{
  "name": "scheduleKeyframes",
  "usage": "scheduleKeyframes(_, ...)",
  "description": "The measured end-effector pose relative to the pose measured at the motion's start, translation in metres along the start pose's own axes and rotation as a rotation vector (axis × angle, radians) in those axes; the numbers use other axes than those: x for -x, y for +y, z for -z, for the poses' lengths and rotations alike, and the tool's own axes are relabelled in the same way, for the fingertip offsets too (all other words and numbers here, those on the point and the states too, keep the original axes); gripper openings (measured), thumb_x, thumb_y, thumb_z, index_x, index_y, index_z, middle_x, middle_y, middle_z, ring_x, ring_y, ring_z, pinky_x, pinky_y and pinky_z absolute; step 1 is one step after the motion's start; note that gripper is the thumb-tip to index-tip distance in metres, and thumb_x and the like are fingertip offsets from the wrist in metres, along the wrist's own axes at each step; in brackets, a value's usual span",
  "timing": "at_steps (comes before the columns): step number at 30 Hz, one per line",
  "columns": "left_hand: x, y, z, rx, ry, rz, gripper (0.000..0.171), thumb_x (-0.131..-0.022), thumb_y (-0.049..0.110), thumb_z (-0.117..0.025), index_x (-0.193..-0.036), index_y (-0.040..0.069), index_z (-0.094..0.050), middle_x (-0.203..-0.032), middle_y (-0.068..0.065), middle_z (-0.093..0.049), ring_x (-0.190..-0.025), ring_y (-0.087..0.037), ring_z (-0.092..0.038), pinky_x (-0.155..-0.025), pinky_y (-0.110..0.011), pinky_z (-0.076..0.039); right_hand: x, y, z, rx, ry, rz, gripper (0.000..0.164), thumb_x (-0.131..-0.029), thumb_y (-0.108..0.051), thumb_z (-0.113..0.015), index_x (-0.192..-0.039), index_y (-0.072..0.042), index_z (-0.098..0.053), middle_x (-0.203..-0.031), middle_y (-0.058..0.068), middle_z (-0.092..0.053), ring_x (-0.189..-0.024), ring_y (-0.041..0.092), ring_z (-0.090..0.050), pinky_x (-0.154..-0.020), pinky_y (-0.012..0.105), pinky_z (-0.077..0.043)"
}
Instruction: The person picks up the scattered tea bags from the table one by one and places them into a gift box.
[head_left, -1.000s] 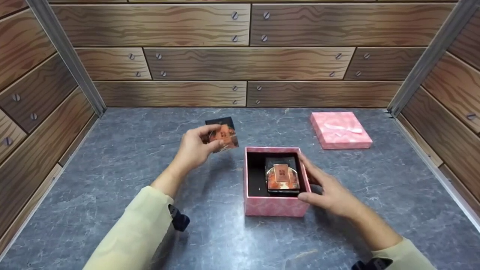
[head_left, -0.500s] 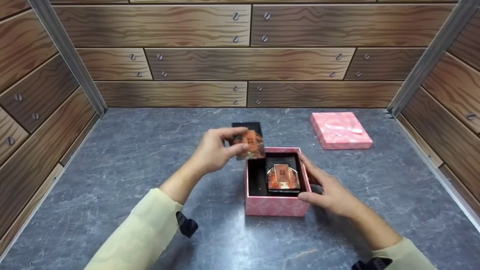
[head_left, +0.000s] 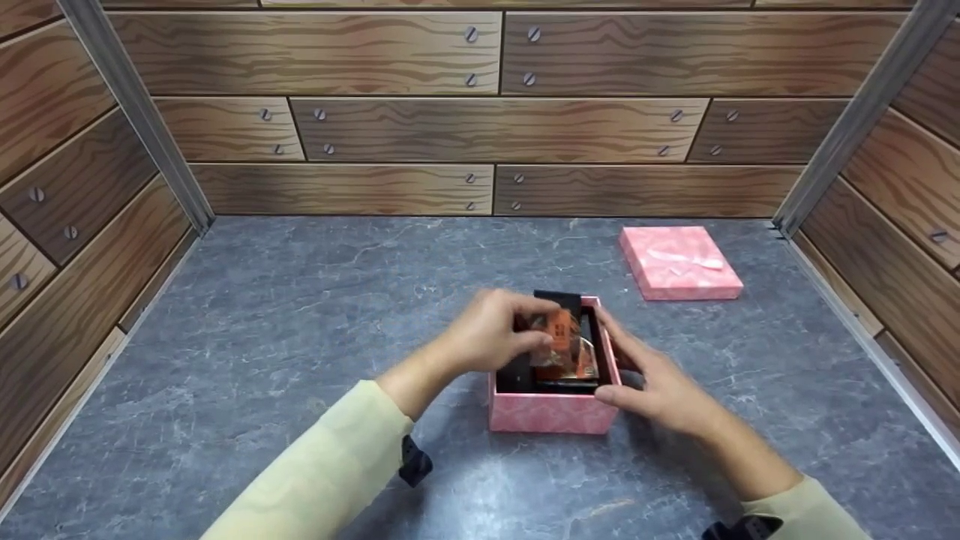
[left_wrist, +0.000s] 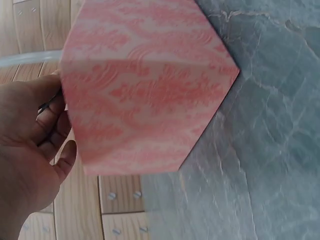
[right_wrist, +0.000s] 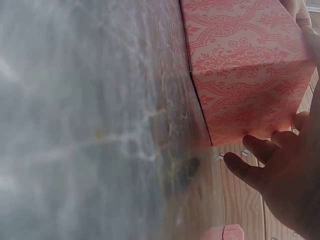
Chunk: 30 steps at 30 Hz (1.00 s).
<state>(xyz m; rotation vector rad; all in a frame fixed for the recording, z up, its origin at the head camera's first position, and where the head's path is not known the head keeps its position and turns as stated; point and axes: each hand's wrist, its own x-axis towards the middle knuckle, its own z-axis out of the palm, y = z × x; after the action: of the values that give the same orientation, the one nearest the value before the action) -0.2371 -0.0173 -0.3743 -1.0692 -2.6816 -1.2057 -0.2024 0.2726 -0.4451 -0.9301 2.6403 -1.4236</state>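
Observation:
My left hand (head_left: 491, 330) pinches a flat black-and-orange packet (head_left: 559, 330) between thumb and fingers, over the inside of a pink box (head_left: 551, 414). A similar packet (head_left: 587, 366) lies in the box's right part, partly covered by the held one. The left part of the dark interior is mostly behind my hand. Along the box's right side rests my right hand (head_left: 660, 386), thumb at the near corner and fingers reaching toward the far one. In the right wrist view, its fingers (right_wrist: 260, 147) touch the patterned wall. The left wrist view hides the packet behind the box (left_wrist: 145, 100).
A pink lid (head_left: 681, 261) with a bow lies at the back right of the grey marbled table (head_left: 300, 300). Wood-patterned walls (head_left: 390, 127) enclose the back and both sides.
My left hand has carried the packet from the left of the box, rightward and toward me, to over its opening. The right hand and box have stayed in place.

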Motion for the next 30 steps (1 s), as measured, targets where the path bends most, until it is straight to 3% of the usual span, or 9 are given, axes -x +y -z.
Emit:
scheduleKeyframes(4, -0.004, 0.003, -0.008, -0.031, -0.034, -0.008, 0.041, -0.094, 0.015, -0.082, -0.135, 0.013, -0.075, -0.123, -0.003, -0.077, -0.105, -0.011, -0.069, -0.098, -0.026, -0.053, -0.001, 0.0, -0.001, 0.002, -0.003, 0.026, 0.101, -0.092, -0.013, -0.079, -0.171, -0.015, -0.018, -0.168, 0.021, -0.035, -0.133, 0.035, -0.058, -0.105, 0.036, -0.051)
scheduleKeyframes(13, -0.011, 0.001, -0.023, -0.099, -0.056, -0.022, 0.038, -0.094, 0.017, -0.083, -0.131, 0.013, -0.077, -0.117, 0.001, -0.078, -0.102, -0.009, -0.068, -0.097, -0.025, -0.053, -0.001, -0.001, 0.0, 0.03, 0.0, 0.031, 0.102, -0.092, -0.014, -0.08, -0.171, -0.014, -0.017, -0.168, 0.02, -0.035, -0.136, 0.034, -0.055, -0.107, 0.032, -0.048)
scheduleKeyframes(20, -0.015, 0.002, -0.027, -0.304, -0.075, -0.015, 0.036, -0.093, 0.024, -0.083, -0.129, 0.019, -0.078, -0.109, 0.005, -0.079, -0.099, -0.016, -0.071, -0.093, -0.035, -0.055, -0.001, 0.0, 0.0, 0.03, 0.001, 0.032, 0.101, -0.091, -0.014, -0.08, -0.171, -0.014, -0.018, -0.168, 0.02, -0.036, -0.138, 0.036, -0.053, -0.107, 0.032, -0.047)
scheduleKeyframes(26, -0.019, 0.002, -0.03, -0.473, -0.098, -0.003, 0.018, -0.092, 0.034, -0.083, -0.103, 0.021, -0.076, -0.083, 0.007, -0.069, -0.09, -0.019, -0.068, -0.086, -0.046, -0.053, -0.001, 0.0, 0.0, 0.035, 0.001, 0.029, 0.101, -0.091, -0.014, -0.08, -0.171, -0.013, -0.018, -0.168, 0.021, -0.034, -0.139, 0.037, -0.051, -0.107, 0.031, -0.046)
scheduleKeyframes(30, -0.021, 0.004, -0.032, -0.543, -0.121, 0.025, 0.021, -0.093, 0.039, -0.082, -0.098, 0.021, -0.073, -0.083, 0.006, -0.069, -0.094, -0.023, -0.068, -0.088, -0.048, -0.052, -0.001, 0.0, 0.0, 0.03, 0.0, 0.027, 0.101, -0.091, -0.013, -0.08, -0.171, -0.013, -0.018, -0.168, 0.021, -0.035, -0.138, 0.036, -0.053, -0.107, 0.031, -0.047)
